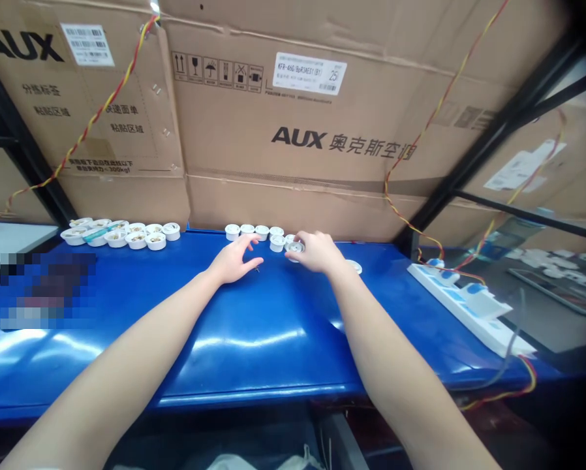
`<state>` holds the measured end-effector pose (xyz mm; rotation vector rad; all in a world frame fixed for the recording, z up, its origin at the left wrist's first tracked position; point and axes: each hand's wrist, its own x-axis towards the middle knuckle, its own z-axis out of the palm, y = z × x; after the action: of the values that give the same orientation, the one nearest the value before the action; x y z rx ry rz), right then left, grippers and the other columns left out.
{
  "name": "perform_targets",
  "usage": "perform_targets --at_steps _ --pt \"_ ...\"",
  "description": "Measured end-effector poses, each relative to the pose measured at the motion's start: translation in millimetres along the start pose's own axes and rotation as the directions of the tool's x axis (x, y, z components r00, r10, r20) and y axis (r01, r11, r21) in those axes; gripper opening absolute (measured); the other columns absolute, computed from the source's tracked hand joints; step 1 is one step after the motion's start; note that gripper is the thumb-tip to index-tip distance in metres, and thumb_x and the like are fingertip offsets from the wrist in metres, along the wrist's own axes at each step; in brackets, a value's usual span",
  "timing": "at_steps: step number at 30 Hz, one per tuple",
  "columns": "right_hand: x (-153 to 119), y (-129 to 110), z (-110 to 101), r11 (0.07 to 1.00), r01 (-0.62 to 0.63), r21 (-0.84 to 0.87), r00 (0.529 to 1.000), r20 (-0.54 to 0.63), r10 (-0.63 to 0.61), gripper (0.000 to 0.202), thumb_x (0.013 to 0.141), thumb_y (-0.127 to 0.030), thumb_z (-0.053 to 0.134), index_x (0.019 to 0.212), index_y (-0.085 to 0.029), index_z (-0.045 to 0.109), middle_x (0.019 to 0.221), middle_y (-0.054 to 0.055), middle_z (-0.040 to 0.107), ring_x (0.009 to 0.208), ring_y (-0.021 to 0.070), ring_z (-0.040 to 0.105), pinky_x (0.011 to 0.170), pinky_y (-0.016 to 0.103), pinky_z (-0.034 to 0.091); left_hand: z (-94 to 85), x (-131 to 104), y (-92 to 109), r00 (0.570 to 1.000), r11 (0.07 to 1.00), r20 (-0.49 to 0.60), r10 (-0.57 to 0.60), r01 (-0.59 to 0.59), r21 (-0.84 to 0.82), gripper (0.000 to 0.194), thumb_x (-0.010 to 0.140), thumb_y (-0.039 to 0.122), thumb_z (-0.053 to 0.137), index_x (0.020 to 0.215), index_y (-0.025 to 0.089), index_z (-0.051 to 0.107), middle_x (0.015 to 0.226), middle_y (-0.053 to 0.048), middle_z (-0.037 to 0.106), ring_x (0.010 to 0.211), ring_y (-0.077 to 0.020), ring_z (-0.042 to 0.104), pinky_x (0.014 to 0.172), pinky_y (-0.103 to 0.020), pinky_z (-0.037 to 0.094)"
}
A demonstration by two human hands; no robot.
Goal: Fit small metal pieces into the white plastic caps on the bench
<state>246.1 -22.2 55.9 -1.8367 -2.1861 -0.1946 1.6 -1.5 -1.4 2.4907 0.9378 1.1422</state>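
Okay, small white cup [294, 249] sits in the right hand [317, 251], low over or on the blue surface [254, 365], can't tell which. Right grip: thumb and fingers closed in on the cup's rim. Left hand [233, 262] is left of that cup, grip wide, thumb and fingers well apart; tiny dark bit [257, 268] by the thumb tip, can't tell if held or lying there. Row of white cups [246, 230] just behind the cup and to its left. White disc [354, 266] right of the cup, partly behind the right forearm. Far left of the cup: filled white cups [136, 239] in a cluster, teal strip [96, 234] lying across some. White power strip [474, 310] with plugs, well right of the cup. Behind the cup, AUX carton [254, 143] stands upright.
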Motion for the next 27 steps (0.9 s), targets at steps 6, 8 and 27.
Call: perform_targets --at_steps 6,8,27 --pt "3 34 7 0.978 -0.205 -0.029 0.95 0.235 0.206 0.045 0.081 -0.051 0.061 0.117 -0.024 0.068 0.111 0.012 0.071 0.102 0.0306 0.065 0.083 0.038 0.046 -0.3 0 -3 1.0 0.999 0.003 -0.023 0.023 0.028 0.045 0.087 0.037 0.06 0.129 0.024 0.047 0.12 -0.007 0.061 0.093 -0.0201 0.063 0.084 -0.037 0.053" --pt "3 41 7 0.957 -0.28 -0.075 0.917 0.275 0.29 0.044 0.081 -0.05 0.061 0.116 -0.024 0.069 0.11 0.013 0.071 0.104 0.0322 0.064 0.087 0.042 0.045 -0.3 0 -3 1.0 0.999 -0.001 -0.025 0.025 0.034 0.046 0.087 0.037 0.06 0.129 0.024 0.047 0.12 -0.007 0.061 0.093 -0.02 0.063 0.084 -0.037 0.053" --pt "1 -29 37 0.879 0.428 0.209 0.903 -0.054 -0.426 0.058 0.088 -0.023 0.06 0.143 -0.018 0.044 0.145 0.016 0.047 0.132 0.0267 0.046 0.108 0.044 0.038 7.5 2 -17 0.995 0.989 -0.006 -0.104 0.104 0.109 0.045 0.086 0.016 0.051 0.13 0.022 0.05 0.135 -0.01 0.054 0.122 -0.0254 0.055 0.105 -0.045 0.046"
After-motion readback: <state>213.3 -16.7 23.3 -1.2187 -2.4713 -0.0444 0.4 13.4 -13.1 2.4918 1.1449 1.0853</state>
